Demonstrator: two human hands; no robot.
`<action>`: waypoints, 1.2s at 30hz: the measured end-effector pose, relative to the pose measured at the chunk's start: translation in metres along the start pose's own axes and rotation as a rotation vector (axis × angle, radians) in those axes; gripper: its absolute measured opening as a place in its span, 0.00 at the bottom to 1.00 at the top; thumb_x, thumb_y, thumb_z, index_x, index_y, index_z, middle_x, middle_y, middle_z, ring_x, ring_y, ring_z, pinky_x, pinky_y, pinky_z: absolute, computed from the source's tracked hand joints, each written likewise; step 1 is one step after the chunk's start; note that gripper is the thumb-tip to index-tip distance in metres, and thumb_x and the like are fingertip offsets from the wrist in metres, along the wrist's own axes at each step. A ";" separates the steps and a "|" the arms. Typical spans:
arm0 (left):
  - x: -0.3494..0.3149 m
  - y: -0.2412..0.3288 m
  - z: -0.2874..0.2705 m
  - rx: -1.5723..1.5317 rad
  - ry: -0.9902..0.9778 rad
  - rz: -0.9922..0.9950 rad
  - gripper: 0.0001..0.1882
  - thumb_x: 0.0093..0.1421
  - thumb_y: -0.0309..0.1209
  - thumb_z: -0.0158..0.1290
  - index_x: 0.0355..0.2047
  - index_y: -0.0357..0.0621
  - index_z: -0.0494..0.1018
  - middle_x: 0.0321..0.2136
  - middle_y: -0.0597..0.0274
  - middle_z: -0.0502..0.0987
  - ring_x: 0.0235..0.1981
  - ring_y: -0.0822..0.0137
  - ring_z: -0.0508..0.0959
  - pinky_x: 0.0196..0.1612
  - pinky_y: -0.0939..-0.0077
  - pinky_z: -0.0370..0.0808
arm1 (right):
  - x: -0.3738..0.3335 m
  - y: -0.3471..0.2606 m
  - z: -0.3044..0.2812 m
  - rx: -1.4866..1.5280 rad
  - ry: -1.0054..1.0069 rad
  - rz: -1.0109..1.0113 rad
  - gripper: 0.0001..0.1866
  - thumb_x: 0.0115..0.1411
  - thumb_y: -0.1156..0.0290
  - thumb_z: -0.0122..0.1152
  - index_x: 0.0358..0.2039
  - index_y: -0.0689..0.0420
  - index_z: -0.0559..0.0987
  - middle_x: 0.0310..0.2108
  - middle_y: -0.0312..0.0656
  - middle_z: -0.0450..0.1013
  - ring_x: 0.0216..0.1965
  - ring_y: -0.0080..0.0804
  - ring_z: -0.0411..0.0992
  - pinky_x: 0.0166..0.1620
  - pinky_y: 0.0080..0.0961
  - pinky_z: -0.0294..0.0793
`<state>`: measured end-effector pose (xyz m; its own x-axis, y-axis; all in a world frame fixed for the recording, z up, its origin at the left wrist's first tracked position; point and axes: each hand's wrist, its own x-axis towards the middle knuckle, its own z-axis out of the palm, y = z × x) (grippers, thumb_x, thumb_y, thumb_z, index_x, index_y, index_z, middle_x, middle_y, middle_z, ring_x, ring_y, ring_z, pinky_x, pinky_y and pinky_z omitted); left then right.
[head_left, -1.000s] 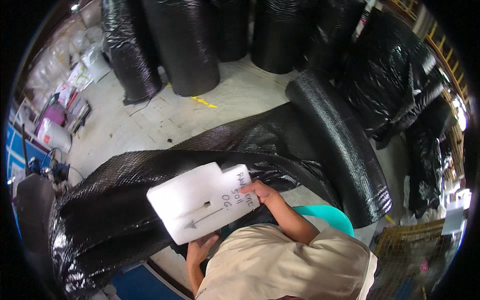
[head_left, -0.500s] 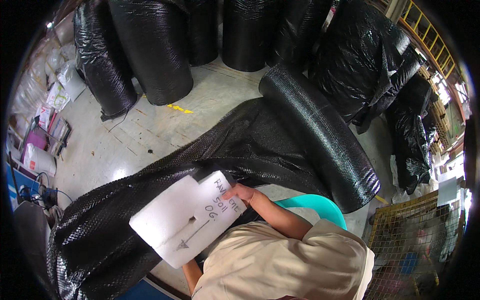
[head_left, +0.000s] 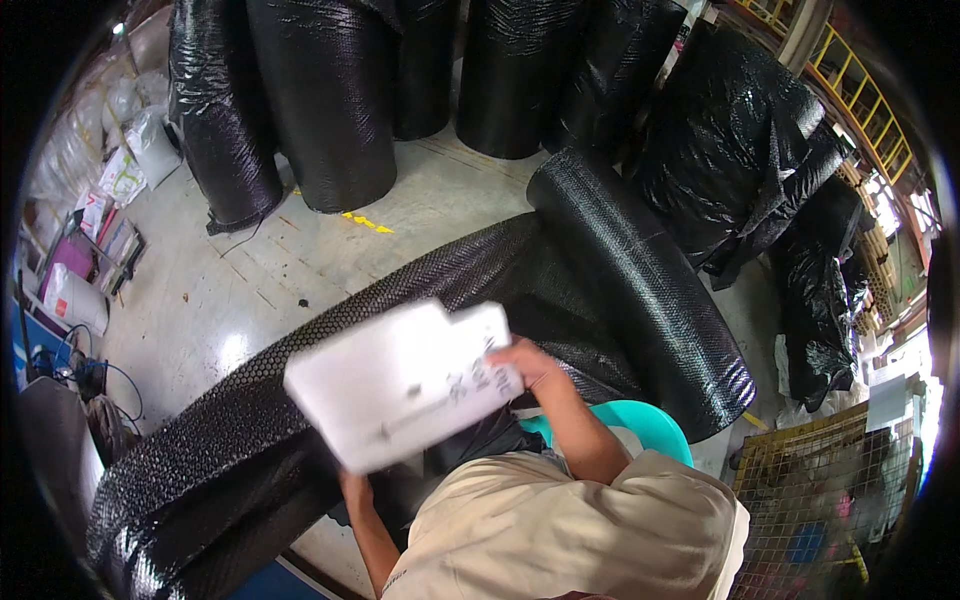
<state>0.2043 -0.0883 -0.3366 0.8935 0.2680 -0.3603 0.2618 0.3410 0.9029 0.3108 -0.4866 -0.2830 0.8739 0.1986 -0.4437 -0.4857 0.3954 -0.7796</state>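
The white foam board point(head_left: 390, 365) is above the black bubble sheet point(head_left: 240, 405). The right hand point(head_left: 525, 364) pinches its edge; about the left hand point(head_left: 356, 490), I cannot tell the grip. For steadiness, 2 even supports seem best. A black roll point(head_left: 640, 290) lies at the sheet's right end.

Open floor point(head_left: 200, 310) beyond black sheet point(head_left: 265, 385)

Grey floor point(head_left: 205, 265), pale glare point(head_left: 234, 349), yellow marking point(head_left: 367, 222); teal chair point(head_left: 652, 432); yellow ladder-like frame point(head_left: 866, 92).
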 end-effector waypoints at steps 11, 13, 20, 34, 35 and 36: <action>0.065 0.033 0.080 0.060 -0.079 0.094 0.43 0.57 0.36 0.73 0.67 0.31 0.66 0.67 0.54 0.70 0.65 0.61 0.71 0.69 0.66 0.63 | -0.012 -0.093 0.015 0.140 0.451 -0.601 0.26 0.64 0.72 0.71 0.59 0.67 0.74 0.53 0.48 0.79 0.53 0.37 0.79 0.57 0.35 0.79; 0.080 0.072 0.117 -0.094 0.162 0.046 0.44 0.57 0.37 0.73 0.67 0.27 0.65 0.67 0.50 0.70 0.64 0.59 0.72 0.68 0.65 0.65 | -0.003 -0.064 0.001 0.094 0.504 -0.587 0.25 0.62 0.71 0.74 0.57 0.65 0.77 0.53 0.46 0.80 0.52 0.33 0.79 0.56 0.33 0.78; 0.189 0.089 0.045 -0.102 0.837 0.295 0.44 0.59 0.34 0.73 0.65 0.18 0.63 0.62 0.41 0.75 0.56 0.52 0.77 0.65 0.61 0.71 | -0.006 -0.019 -0.025 0.110 0.573 -0.481 0.26 0.63 0.71 0.73 0.59 0.64 0.76 0.54 0.45 0.80 0.52 0.33 0.79 0.56 0.32 0.78; 0.222 0.207 -0.106 -0.273 0.680 0.527 0.22 0.59 0.31 0.69 0.41 0.20 0.78 0.45 0.40 0.83 0.39 0.54 0.85 0.46 0.51 0.87 | 0.008 0.026 -0.049 0.117 0.663 -0.368 0.23 0.62 0.72 0.74 0.56 0.63 0.80 0.50 0.42 0.82 0.49 0.30 0.80 0.54 0.29 0.78; 0.222 0.202 -0.119 -0.258 0.727 0.592 0.18 0.60 0.29 0.68 0.40 0.22 0.79 0.45 0.40 0.83 0.40 0.54 0.85 0.47 0.52 0.87 | 0.010 0.029 -0.043 0.123 0.653 -0.348 0.22 0.61 0.72 0.75 0.55 0.63 0.81 0.50 0.41 0.82 0.49 0.28 0.79 0.54 0.28 0.77; 0.212 0.192 -0.112 -0.203 0.745 0.670 0.17 0.61 0.28 0.67 0.42 0.22 0.79 0.47 0.41 0.82 0.41 0.54 0.85 0.48 0.52 0.86 | 0.012 0.035 -0.046 0.089 0.665 -0.296 0.23 0.61 0.73 0.74 0.56 0.62 0.81 0.51 0.41 0.82 0.49 0.28 0.79 0.54 0.28 0.77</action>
<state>0.4028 0.1347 -0.2658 0.3610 0.9285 0.0875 -0.3370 0.0424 0.9406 0.3034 -0.5119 -0.3364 0.7575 -0.5027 -0.4164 -0.2029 0.4250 -0.8822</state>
